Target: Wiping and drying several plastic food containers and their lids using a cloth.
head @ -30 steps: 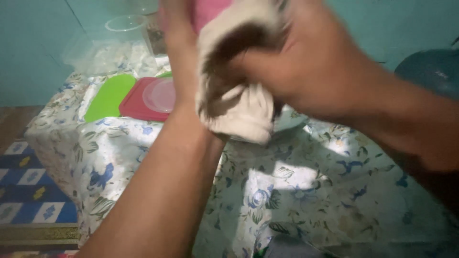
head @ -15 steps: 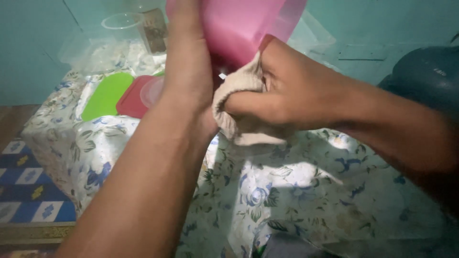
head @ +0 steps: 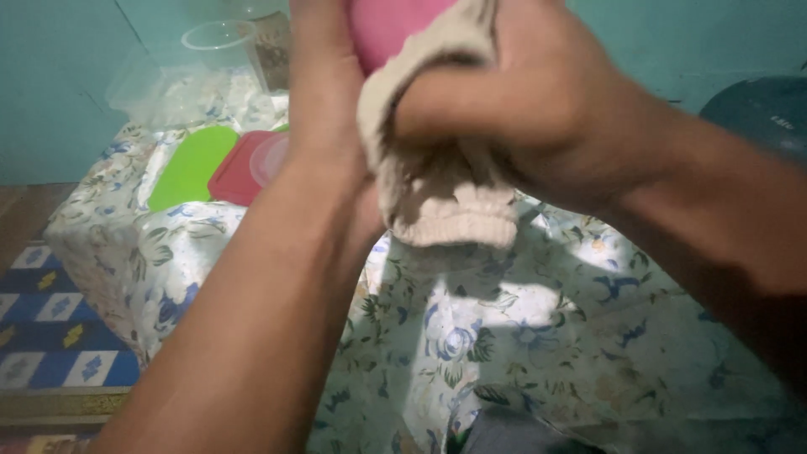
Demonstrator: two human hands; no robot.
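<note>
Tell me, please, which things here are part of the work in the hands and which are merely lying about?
In use:
- pink container, held by the left hand
- beige cloth, gripped by the right hand against the container

Lying about:
- green lid
- red lid
- clear tub
- floral tablecloth
- patterned mat

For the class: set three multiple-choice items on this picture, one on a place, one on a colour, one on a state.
1. Where does the green lid lie?
A left of the red lid
B on the floor
C in a hand

2. What colour is the container held up?
A blue
B pink
C black

3. What is the right hand doing?
A hanging open
B flat on the floral cloth
C gripping a beige cloth

Answers: 1 A, the lids lie side by side; 2 B, pink shows beside the left hand; 3 C, fingers close around the fabric.
</note>
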